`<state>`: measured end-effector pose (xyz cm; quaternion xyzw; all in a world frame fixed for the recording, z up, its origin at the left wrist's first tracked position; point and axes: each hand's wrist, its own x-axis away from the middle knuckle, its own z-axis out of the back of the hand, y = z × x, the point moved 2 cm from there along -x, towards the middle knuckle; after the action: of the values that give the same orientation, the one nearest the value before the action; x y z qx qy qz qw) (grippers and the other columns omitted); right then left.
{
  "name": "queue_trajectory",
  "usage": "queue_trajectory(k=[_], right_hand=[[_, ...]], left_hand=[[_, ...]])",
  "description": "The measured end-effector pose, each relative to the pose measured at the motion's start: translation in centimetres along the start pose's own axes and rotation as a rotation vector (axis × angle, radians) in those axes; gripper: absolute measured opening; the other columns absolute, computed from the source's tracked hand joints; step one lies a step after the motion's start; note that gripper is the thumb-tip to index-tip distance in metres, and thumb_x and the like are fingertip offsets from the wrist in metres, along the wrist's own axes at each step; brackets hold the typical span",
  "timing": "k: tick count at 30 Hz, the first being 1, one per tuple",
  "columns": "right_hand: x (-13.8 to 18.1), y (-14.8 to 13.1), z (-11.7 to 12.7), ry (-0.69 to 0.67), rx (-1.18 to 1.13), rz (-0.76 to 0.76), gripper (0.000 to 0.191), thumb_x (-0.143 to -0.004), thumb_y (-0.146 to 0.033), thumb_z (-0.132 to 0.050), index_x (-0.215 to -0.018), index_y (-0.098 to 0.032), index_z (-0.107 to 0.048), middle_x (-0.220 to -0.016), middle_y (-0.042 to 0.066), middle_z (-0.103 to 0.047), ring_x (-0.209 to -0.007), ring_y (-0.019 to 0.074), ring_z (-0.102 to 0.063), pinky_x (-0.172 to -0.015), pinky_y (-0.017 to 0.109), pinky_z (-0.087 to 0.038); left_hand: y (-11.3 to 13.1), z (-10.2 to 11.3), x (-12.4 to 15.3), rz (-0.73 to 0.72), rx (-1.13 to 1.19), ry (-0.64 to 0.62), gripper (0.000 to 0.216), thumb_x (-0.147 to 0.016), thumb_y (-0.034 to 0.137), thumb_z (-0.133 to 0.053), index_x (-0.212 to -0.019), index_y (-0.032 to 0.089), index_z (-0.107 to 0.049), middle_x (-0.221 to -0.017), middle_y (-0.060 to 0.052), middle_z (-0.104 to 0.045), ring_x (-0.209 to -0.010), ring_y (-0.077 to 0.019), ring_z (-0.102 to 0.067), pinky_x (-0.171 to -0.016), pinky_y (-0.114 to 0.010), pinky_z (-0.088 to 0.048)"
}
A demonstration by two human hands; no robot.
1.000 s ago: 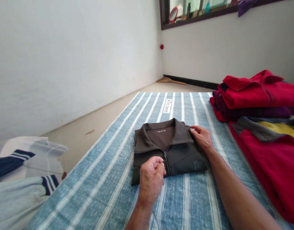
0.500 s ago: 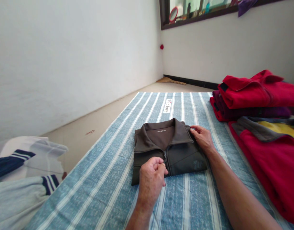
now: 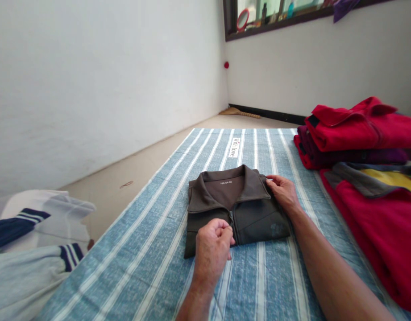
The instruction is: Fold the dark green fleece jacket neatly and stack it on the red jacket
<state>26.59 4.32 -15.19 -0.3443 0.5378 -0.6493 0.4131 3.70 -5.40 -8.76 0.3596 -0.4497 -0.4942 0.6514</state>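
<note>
Dark jacket is laid folded, collar up and spread, on the middle of the striped cover, collar end turned to the cover's far edge. Left hand: fingers curled, set over the jacket's near edge beside the zip; whether the zip or any fabric is pinched cannot be told. Right hand: fingers extended and laid on the jacket's right edge just below the shoulder; whether cloth is gripped cannot be told, thumb is hidden. Printed "With love" label is seen near the cover's far edge. Along the cover's right side, a red garment with grey collar is placed nearer, and a folded stack, topped by a red collared piece, farther back. Off the cover's left edge, pale garments with navy striped cuffs are seen.
</note>
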Motion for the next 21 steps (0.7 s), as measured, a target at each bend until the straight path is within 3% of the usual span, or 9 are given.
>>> queue_trajectory(k=[21], right_hand=[[-0.01,0.06,-0.04,0.000,-0.018,0.002,0.039,-0.066,-0.043,-0.062,-0.092,-0.015,-0.070,-0.069,0.003,-0.069,-0.063,0.0174,-0.061,-0.058,0.027,-0.044]], left_hand=[[-0.43,0.02,-0.39,-0.063,-0.009,-0.023,0.015,-0.074,0.030,-0.054,-0.070,0.016,-0.059,-0.044,0.004,-0.054,-0.026,-0.0064,-0.039,-0.029,-0.015,-0.026]])
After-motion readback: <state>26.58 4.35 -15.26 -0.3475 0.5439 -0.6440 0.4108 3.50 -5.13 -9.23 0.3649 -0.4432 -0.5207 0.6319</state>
